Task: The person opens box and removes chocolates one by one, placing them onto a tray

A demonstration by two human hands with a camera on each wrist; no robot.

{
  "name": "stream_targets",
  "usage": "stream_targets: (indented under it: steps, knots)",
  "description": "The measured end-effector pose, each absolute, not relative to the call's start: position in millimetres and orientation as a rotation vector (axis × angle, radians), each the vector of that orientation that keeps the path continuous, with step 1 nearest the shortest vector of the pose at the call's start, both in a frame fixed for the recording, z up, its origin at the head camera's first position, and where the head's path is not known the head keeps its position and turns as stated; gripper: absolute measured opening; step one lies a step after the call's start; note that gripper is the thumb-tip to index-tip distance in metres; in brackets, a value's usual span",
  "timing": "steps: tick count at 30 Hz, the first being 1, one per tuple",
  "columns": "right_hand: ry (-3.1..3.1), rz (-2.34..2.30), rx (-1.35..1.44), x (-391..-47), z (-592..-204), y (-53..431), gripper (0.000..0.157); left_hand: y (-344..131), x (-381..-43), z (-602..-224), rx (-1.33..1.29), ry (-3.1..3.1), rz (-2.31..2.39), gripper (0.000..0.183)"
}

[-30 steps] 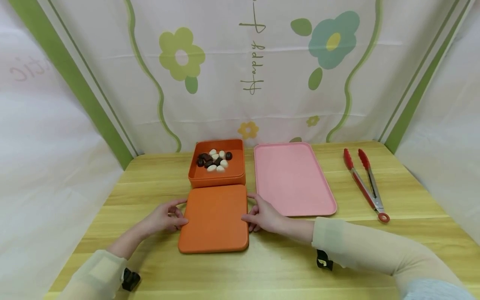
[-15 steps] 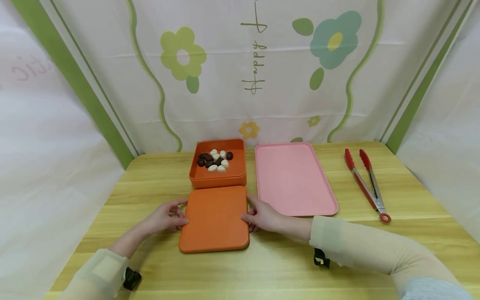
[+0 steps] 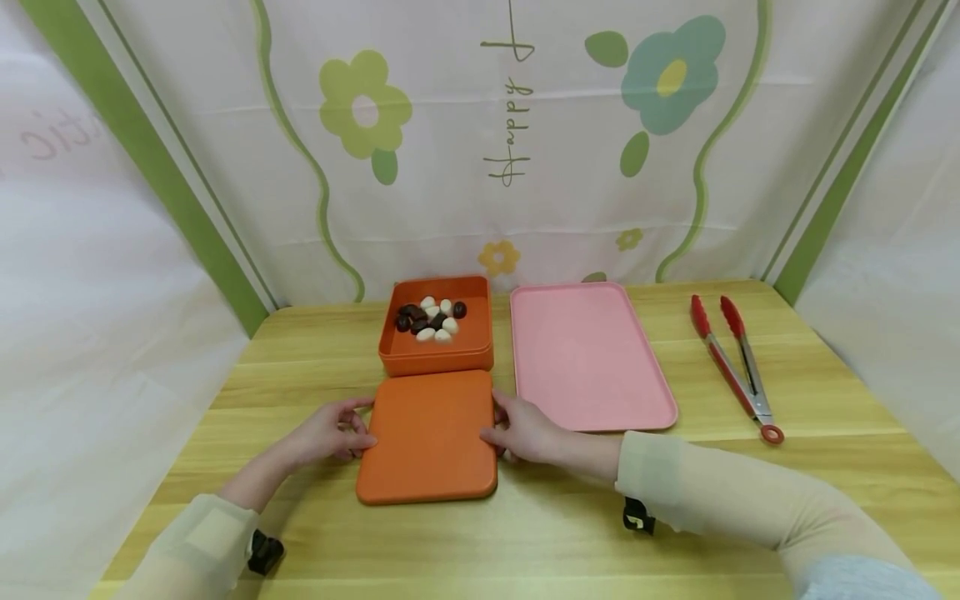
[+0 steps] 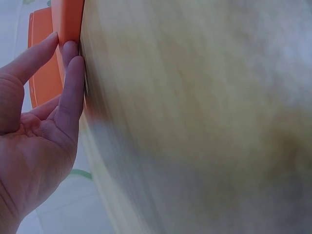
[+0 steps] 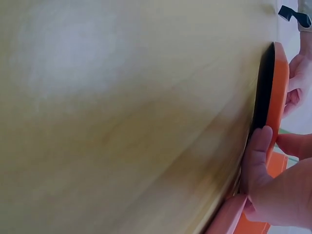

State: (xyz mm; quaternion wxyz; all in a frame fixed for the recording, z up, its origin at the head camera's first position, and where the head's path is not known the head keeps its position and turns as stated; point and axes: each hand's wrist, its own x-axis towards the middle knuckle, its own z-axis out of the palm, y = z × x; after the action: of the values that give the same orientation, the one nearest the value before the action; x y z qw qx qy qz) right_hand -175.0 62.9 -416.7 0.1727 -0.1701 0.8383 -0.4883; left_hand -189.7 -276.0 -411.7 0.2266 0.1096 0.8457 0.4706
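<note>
While both hands sit at the edges of the flat orange lid, the containers stand as follows.

Orange lid (image 3: 428, 436): lies flat on the wooden table (image 3: 750, 500), near the front, touching or just short of the front wall of the orange box; in the right wrist view its edge (image 5: 273, 92) shows thin against the tabletop.

Left hand (image 3: 330, 432): at the lid's left edge, fingers lightly bent with their tips on the rim and the thumb above; the left wrist view shows the fingertips (image 4: 73, 73) pressed against the orange edge (image 4: 68, 22). It pinches the rim rather than wrapping round it.

Right hand (image 3: 525, 429): at the lid's right edge, fingers curled against the rim; the right wrist view shows a fingertip (image 5: 258, 146) tucked at the lid's underside. It grips the edge.

Orange box (image 3: 437, 354): open, square, standing just behind the lid.

Box contents: a small heap of dark brown and white oval pieces (image 3: 431, 320), gathered toward the back left of the floor; what they are cannot be told.

Pink tray (image 3: 592, 358): rectangular, shallow-rimmed, just right of the box and lid, its near left corner close to the right hand.

Tongs (image 3: 735, 362): metal with red tips, lying well right of the tray, tips toward the back, ring end toward the front.

Backdrop (image 3: 480, 142): pale cloth printed with flowers and green stripes.
</note>
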Motion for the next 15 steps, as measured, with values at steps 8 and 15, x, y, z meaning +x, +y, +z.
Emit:
stream_targets:
  steps: [8, 15]
  knots:
    - [2.508, -1.282, -0.458, -169.7, -415.2, 60.9, 0.08, -276.3, -189.4, -412.2, 0.295, 2.337, 1.299, 0.078]
    - [2.648, -1.157, -0.508, -166.1, -413.5, 57.7, 0.075, -279.4, -187.8, -412.7, 0.323, 2.342, 1.297, 0.077]
